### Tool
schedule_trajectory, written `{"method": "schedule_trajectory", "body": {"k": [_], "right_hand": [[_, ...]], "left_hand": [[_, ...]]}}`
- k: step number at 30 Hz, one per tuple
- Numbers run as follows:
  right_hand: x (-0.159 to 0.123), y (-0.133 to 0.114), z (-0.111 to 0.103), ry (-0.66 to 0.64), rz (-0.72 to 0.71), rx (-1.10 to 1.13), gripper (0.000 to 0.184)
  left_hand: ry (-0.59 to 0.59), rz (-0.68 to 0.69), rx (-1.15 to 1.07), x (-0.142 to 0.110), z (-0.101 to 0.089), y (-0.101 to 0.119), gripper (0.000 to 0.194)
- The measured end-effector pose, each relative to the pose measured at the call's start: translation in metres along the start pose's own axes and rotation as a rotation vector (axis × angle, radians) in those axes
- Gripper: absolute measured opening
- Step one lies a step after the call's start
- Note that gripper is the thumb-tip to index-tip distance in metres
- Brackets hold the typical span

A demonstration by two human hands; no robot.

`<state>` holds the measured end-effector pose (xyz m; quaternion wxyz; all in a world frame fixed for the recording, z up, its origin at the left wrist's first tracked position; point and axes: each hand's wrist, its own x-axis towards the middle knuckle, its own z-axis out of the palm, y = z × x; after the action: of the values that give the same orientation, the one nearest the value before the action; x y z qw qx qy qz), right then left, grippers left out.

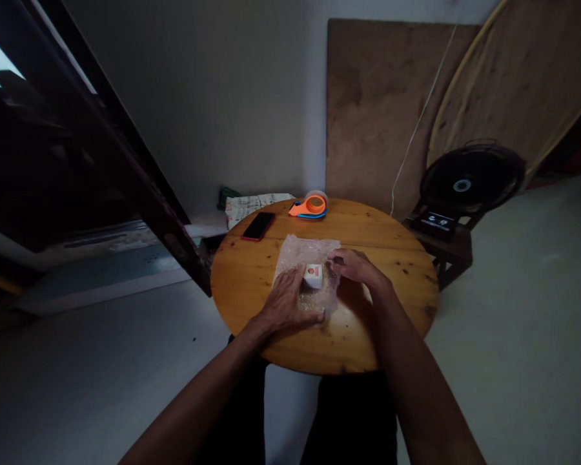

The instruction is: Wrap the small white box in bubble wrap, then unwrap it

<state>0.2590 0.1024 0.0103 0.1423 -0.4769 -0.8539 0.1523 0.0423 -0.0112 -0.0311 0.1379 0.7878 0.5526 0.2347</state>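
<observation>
A small white box (313, 276) with a red mark on top sits on a sheet of bubble wrap (300, 252) on the round wooden table. My left hand (286, 302) lies over the wrap's left part, its fingers stretched along the box's left side and its thumb apart, near the wrap's front edge. At the right edge of the sheet, my right hand (356, 266) has its fingers bent together on the wrap. The fingertips there are small and dim, and part of the wrap's edge is hidden by them.
An orange and blue tape dispenser (312, 205) stands at the table's (392, 239) far edge. Left of it lies a phone (259, 227). Behind are a printed sack (254, 205) and a brown board (368, 110); a black fan (465, 184) stands at the right.
</observation>
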Motion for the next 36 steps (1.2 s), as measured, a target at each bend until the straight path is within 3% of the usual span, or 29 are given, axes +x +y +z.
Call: {"method": "schedule_trajectory", "body": {"k": [8, 12, 17, 20, 24, 29, 36], "right_hand": [[-0.006, 0.001, -0.001, -0.055, -0.066, 0.119, 0.033], [-0.017, -0.016, -0.007, -0.103, -0.126, 0.204, 0.037], [-0.027, -0.048, -0.001, -0.061, -0.083, 0.008, 0.044], [-0.029, -0.054, 0.005, -0.032, -0.055, -0.057, 0.037], [-0.033, -0.045, 0.004, 0.054, 0.004, 0.059, 0.035], [-0.046, -0.016, -0.006, 0.269, 0.185, 0.145, 0.036], [-0.084, 0.010, -0.015, 0.475, 0.392, 0.013, 0.030]], "left_hand": [[0.037, 0.017, -0.035, -0.001, -0.003, 0.005, 0.123], [0.026, 0.020, -0.043, 0.000, -0.001, 0.004, 0.125], [0.024, 0.026, -0.048, 0.001, 0.001, 0.001, 0.123], [0.041, 0.010, -0.036, 0.001, 0.001, 0.003, 0.123], [0.023, 0.007, -0.008, 0.000, 0.001, 0.004, 0.121], [-0.016, 0.021, 0.020, 0.000, -0.002, 0.005, 0.120], [-0.055, 0.064, 0.056, -0.001, -0.007, 0.007, 0.112]]}}
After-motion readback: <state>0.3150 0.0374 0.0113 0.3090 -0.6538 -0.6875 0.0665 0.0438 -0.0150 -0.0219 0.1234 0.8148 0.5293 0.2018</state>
